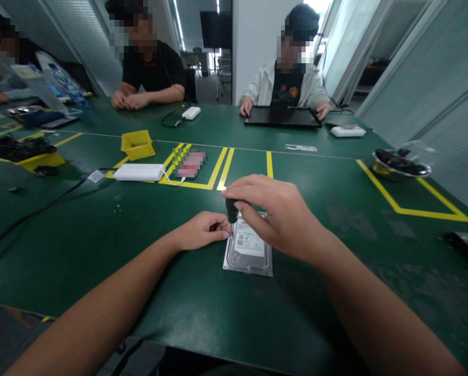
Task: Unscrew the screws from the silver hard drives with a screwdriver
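Observation:
A silver hard drive point(248, 250) with a white label lies flat on the green table point(101, 245) in front of me. My right hand point(275, 214) hovers over its far end, fingers closed round a black screwdriver handle point(231, 209) held upright above the drive's top left corner. My left hand point(202, 230) rests on the table against the drive's left edge, fingers curled and pinched together near that corner; what they hold, if anything, is too small to see.
Yellow tape lines mark boxes on the table. A white power bank point(139, 172) with a cable and a yellow tray point(137, 144) lie to the left. A bowl of dark parts point(399, 163) sits right. Two people sit across the table, one at a black laptop point(283, 117).

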`<state>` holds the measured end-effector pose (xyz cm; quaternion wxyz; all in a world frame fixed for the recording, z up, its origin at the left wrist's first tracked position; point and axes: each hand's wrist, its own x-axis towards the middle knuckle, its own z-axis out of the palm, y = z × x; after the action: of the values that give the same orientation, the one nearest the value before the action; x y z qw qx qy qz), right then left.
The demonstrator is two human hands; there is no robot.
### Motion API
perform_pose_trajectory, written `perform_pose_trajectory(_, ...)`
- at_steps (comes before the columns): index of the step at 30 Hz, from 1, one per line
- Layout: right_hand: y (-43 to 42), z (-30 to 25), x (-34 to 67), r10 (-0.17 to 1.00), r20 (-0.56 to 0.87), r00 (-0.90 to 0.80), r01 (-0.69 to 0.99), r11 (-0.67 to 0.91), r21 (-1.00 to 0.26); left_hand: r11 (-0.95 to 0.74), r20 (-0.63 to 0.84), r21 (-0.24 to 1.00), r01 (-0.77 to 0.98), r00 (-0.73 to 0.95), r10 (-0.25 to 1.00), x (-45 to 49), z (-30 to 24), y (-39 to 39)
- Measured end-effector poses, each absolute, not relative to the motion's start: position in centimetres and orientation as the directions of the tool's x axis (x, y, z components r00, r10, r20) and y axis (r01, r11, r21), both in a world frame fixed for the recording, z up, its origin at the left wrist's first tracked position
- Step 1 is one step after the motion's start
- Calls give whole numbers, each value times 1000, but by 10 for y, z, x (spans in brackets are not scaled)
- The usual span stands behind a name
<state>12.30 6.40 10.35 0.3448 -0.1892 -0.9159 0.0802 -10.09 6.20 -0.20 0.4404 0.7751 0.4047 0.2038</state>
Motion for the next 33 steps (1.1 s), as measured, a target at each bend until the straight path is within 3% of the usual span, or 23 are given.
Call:
perform_pose_trajectory(16, 63, 101, 121, 476, 613, -631, 340, 879, -333, -311, -30, 831, 461, 595, 803, -102, -6, 63)
perform_pose_trajectory(21, 63, 102, 121, 445, 618, -648, 329, 896, -300, -319, -20, 828, 461, 593, 805, -102, -4, 62)
perform_pose_trajectory(28, 65, 98, 119, 506, 609, -611, 452, 854, -257, -333, -12, 820, 466, 596, 803, -101, -5, 62)
perform_pose_trajectory(33, 62, 101, 121, 447, 631, -634, 334, 894, -298, -342, -7, 813, 471, 595, 804, -102, -5, 62)
